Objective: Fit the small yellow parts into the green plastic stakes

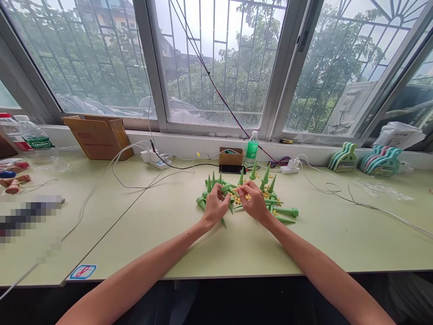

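My left hand (215, 208) is closed round a green plastic plant-watering spike (224, 189), its ribbed cap end towards my right hand and its tip pointing down. My right hand (253, 202) is closed in a pinch close beside that cap. A small yellow plastic piece (236, 190) seems to be at its fingertips, partly hidden. Around and behind both hands are several more green spikes (287, 211), some upright on their caps, others lying flat. Small yellow pieces (270, 176) are strewn among them.
Behind the pile are a small cardboard box (231, 157), a phone (232, 169) and a green-labelled bottle (252, 148). Power strips (157, 159) and loose cables lie along the windowsill. A larger carton (98, 137) is at left; green and pink plastic items (380, 161) stand at right.
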Demonstrator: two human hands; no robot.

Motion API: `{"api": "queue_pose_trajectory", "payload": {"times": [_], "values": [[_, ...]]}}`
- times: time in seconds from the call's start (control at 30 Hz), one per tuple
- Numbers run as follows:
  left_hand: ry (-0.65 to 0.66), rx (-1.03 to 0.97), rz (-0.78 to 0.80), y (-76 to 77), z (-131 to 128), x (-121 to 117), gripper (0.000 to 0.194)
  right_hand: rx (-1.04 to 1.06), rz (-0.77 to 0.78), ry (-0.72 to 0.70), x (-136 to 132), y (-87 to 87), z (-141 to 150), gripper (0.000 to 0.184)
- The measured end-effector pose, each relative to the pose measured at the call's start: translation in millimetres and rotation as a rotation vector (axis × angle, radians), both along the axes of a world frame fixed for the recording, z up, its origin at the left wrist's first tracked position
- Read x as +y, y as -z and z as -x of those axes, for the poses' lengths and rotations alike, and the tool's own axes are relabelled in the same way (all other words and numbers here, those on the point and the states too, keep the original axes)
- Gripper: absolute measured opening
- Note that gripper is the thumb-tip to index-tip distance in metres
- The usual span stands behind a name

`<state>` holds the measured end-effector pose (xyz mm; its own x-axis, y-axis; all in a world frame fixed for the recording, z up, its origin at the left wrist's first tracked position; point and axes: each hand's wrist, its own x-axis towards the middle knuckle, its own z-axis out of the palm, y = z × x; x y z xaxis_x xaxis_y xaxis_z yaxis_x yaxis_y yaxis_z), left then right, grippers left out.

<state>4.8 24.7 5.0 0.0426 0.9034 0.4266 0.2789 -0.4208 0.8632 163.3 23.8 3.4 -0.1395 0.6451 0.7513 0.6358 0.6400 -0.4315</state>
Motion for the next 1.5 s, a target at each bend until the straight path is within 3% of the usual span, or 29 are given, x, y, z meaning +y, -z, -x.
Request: {"api": "queue_pose_trajectory", "payload": {"times": [0.3,1.5], "values": [[0.057,-0.037,0.044,3.2,-1.5,0.9,0.023,0.040,-0.003,-0.063,-2.6,0.1,3.1,0.021],[0.078,0.005,0.031,4.7,-0.2,0.3,0.027,0.032,0.023,-0.098,-1.1,2.2,3.1,0.021]]}}
